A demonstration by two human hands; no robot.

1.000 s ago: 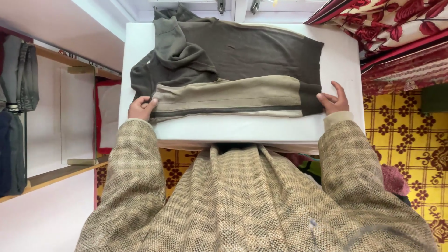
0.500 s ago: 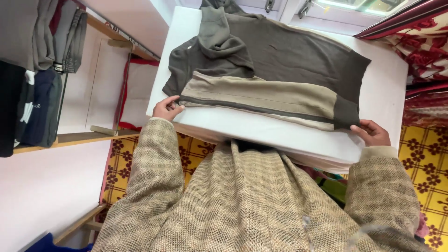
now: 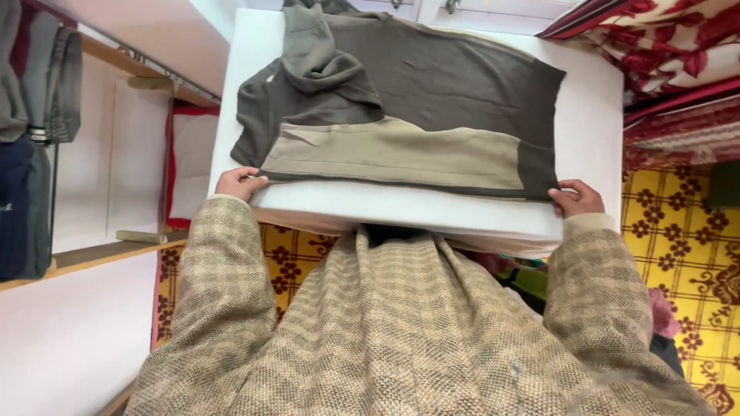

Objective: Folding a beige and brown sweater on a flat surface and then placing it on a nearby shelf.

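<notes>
Clothes (image 3: 35, 139) hang at the far left. The left hand (image 3: 237, 183) pinches the sweater's (image 3: 432, 92) near corner – fingers closed on cloth. The sweater lies folded on the white table (image 3: 593, 131); the right hand (image 3: 576, 199) grips its dark hem.

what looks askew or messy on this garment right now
The sleeve lies bunched and rumpled across the dark sweatshirt, not flat. The tan panel along the near edge looks smooth, pinned at its ends by the left hand and right hand.
</notes>
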